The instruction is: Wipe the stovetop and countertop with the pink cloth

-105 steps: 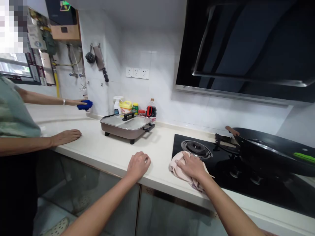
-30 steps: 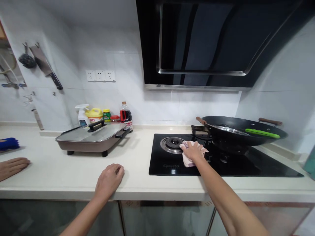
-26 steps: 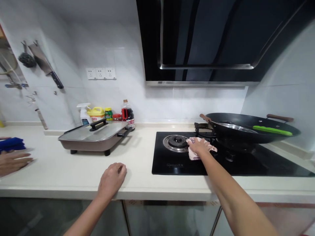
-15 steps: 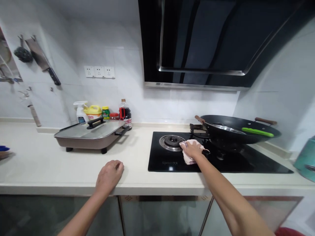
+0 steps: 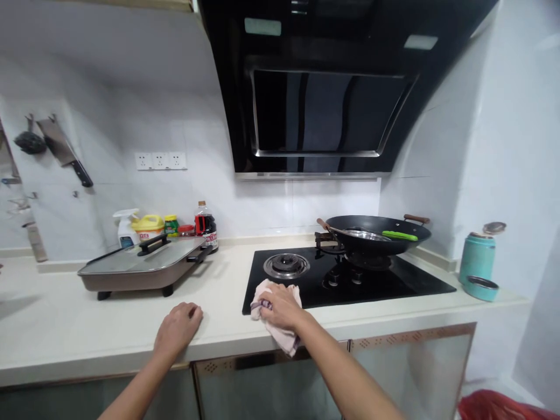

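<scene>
The pale pink cloth (image 5: 283, 339) in the head view lay bunched over the front left corner of the black hob (image 5: 402, 286), its lower end hanging over the front edge of the bench (image 5: 227, 303). The right hand (image 5: 280, 306) pressed down on it from above, thumb and fingers curled into the folds and gripping them; the fingertips were partly buried. The left hand (image 5: 179, 329) rested just back from the bench's front edge, left of the hob, its fingers bent inward and held together, touching only the bench.

Behind that hand, a lidded rectangular pan (image 5: 131, 279) stood on short feet, with a spray bottle (image 5: 126, 230), a yellow jug (image 5: 149, 224) and a dark sauce bottle (image 5: 205, 224) behind it along the rear edge. A wok (image 5: 380, 223) sat over the hob's right side, holding a green-handled utensil (image 5: 399, 235) and something shiny, probably metal. Near the bench's right end stood a turquoise flask (image 5: 479, 256).
</scene>
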`<state>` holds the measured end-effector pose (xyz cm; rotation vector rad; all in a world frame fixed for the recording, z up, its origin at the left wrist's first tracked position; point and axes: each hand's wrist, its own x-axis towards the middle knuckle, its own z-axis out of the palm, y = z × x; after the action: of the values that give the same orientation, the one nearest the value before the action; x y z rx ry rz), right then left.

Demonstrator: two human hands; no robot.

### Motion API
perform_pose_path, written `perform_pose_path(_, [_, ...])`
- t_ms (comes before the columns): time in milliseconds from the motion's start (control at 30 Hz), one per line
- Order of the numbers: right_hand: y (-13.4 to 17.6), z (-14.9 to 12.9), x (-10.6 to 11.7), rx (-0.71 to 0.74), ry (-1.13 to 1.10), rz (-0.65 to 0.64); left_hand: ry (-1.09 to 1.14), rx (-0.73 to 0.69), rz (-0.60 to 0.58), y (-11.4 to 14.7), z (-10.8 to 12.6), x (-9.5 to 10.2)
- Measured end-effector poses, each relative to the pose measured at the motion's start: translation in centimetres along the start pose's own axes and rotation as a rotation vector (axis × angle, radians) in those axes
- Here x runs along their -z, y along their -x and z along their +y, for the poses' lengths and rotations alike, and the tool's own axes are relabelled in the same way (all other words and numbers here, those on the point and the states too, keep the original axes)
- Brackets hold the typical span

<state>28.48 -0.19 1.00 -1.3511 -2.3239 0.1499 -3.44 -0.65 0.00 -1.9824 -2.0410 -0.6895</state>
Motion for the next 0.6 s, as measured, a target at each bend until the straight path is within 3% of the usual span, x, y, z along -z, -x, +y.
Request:
perform_pose_path(100, [2.3,0.8,0.1,0.158,-0.056,0.022,-0.006,-0.009,0.014,0.0,-0.2,0.0])
perform_pose_path(200, [5.1,3.4,1.5,0.166,-0.059,0.063,0.013,-0.023,0.046,0.1,-0.3,0.0])
perform_pose_path(400, [10.1,11.3,5.7,-0.197,0.025,0.183,0.036,-0.020,0.031,0.3,0.1,0.5])
perform_pose_path(600, [12.1,17.1,8.3,-0.591,0.264,0.199,0.058,-0.007,0.045,0.6,0.5,0.6])
